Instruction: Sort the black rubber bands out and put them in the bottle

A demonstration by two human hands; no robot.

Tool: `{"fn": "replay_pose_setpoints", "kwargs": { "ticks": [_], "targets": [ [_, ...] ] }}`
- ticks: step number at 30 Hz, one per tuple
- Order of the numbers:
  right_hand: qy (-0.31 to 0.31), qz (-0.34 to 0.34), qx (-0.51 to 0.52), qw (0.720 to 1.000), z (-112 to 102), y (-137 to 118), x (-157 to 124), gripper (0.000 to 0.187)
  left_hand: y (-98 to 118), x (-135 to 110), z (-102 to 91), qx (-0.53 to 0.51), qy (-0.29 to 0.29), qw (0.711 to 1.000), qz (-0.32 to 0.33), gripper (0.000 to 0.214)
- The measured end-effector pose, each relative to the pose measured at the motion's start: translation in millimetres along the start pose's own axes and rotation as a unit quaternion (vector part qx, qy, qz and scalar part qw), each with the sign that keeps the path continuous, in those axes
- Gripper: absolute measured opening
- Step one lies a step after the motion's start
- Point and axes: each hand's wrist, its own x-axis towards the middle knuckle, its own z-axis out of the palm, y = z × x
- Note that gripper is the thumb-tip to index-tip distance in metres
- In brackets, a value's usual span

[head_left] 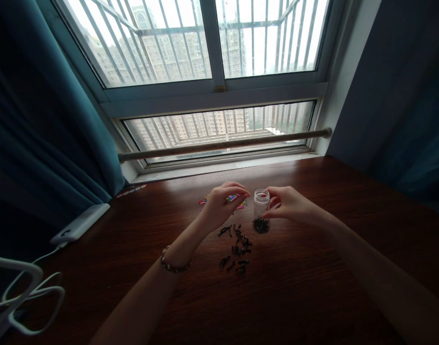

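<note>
A small clear jar (261,203) stands on the dark wooden table (298,287), with dark clips in its bottom. My right hand (289,205) grips the jar from the right side. My left hand (223,205) hovers just left of the jar's mouth, fingers pinched together on something too small to make out. Several loose black clips (237,249) lie scattered on the table below the hands. A little heap of coloured clips (237,199) lies behind my left hand, partly hidden by it.
A white power bank (79,224) with a cable lies at the table's left edge. White cable loops (28,297) sit at the lower left. A window with a wooden rail (222,143) runs along the far edge, teal curtains on both sides.
</note>
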Motion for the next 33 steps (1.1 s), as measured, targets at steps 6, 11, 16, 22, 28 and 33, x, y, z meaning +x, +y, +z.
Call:
{"fn": "replay_pose_setpoints", "kwargs": {
  "ticks": [6,11,16,22,28,33],
  "targets": [
    [0.04,0.055,-0.114,0.991,-10,23,7,0.033,-20,-24,6.5,0.047,-0.048,0.998,-0.019,0.019],
    [0.055,0.088,-0.185,0.977,-9,34,12,0.032,-55,-54,12.3,0.144,-0.074,0.98,-0.115,0.018],
    [0.048,0.108,-0.201,0.973,-9,36,13,0.032,-83,-74,13.7,0.215,-0.097,0.947,-0.219,0.02],
    [0.037,0.126,-0.173,0.976,-9,33,14,0.039,-91,-81,20.7,0.21,-0.133,0.941,-0.231,0.016],
    [0.031,0.129,-0.158,0.978,-10,41,13,0.066,-95,-83,21.6,0.149,-0.158,0.946,-0.24,0.011],
    [0.135,0.041,-0.211,0.967,-9,23,6,0.08,-92,-82,21.1,0.11,-0.177,0.945,-0.252,0.013]
  ]
}}
